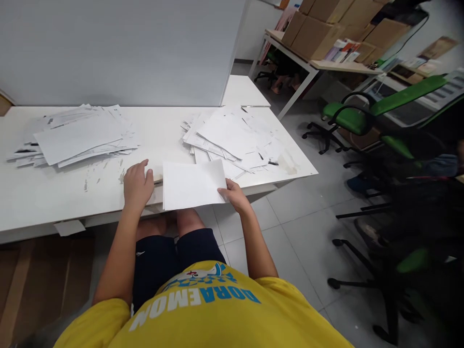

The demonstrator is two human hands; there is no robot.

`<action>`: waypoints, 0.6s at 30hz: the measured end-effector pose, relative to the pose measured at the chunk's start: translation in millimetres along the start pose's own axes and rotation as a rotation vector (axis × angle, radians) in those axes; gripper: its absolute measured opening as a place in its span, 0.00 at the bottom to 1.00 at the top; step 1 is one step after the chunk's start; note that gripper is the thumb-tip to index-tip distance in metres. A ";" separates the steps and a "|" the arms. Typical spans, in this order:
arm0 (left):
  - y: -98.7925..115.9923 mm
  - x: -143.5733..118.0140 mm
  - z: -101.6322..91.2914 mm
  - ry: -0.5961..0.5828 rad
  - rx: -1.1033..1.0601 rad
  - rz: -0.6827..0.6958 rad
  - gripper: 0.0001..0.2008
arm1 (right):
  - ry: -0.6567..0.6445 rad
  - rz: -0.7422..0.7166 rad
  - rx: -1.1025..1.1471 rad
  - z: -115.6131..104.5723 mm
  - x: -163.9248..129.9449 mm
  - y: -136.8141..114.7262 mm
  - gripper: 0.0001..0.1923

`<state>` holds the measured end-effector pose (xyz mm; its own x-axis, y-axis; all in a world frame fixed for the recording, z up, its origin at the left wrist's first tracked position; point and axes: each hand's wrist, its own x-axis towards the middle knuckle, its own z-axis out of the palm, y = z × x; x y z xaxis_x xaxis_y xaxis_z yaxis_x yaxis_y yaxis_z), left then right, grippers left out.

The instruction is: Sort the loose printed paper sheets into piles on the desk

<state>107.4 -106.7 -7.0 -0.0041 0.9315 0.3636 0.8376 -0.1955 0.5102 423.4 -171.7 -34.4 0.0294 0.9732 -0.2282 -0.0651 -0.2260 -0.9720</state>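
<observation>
My right hand (235, 194) pinches the right edge of some white paper (194, 186), with the thumb on top. A second edge shows at its left side, so it may be more than one sheet. The paper hangs over the front edge of the white desk (159, 130), above my lap. To its left, my left hand (138, 186) rests by the desk's front edge, fingers apart and nothing in them. Beyond that hand lies a messy pile of papers (83, 137). Another spread-out pile of papers (228, 137) lies behind the held paper, on the right.
A grey partition panel (119, 53) stands along the desk's back. Cardboard boxes (315, 36) are stacked on a further table at upper right. Green office chairs (351, 118) stand on the tiled floor to the right. A cardboard box (47, 275) sits under the desk at left.
</observation>
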 end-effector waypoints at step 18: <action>-3.6 -1.5 12.4 -0.289 0.264 0.118 0.30 | -0.006 0.103 0.033 23.1 -3.7 2.3 0.25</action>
<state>111.2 -103.5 -19.0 0.2228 0.9625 0.1547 0.9347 -0.2560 0.2467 400.0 -174.8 -34.5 0.0151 0.9452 -0.3261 -0.0999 -0.3231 -0.9411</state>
